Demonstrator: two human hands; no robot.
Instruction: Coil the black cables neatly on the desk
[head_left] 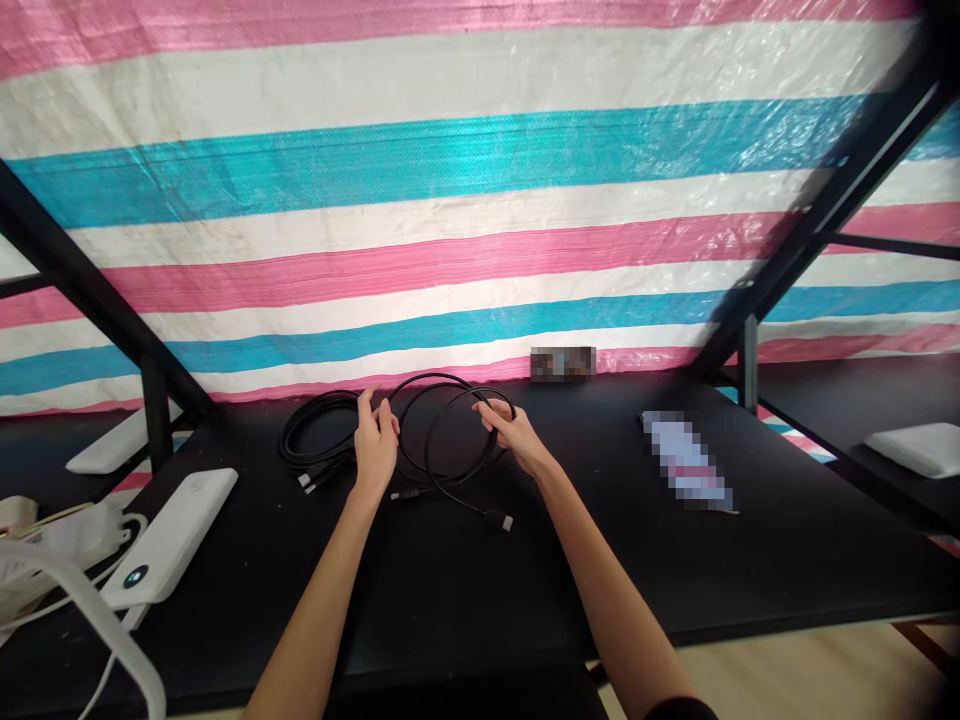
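Note:
My right hand [510, 432] pinches a loosely looped black cable [429, 440] at the right side of its loops. One end of that cable, a plug with a light metal tip [507, 522], lies on the black tabletop [465, 600]; a second dark connector [405, 494] rests behind it. Between the loops and a neatly coiled black cable [319, 462] is my left hand [375, 440], its thumb and forefinger raised and apart. It hides part of the coil, and whether it touches either cable I cannot tell. Pale plug ends [306, 483] stick out from the coil's front.
A white power bank [176, 535] with a small round display lies at left, beside white cords and a power strip [71, 550]. A blurred small box [562, 364] stands at the back; a blurred packet [686, 460] lies at right. Black frame bars [787, 235] slope along both sides.

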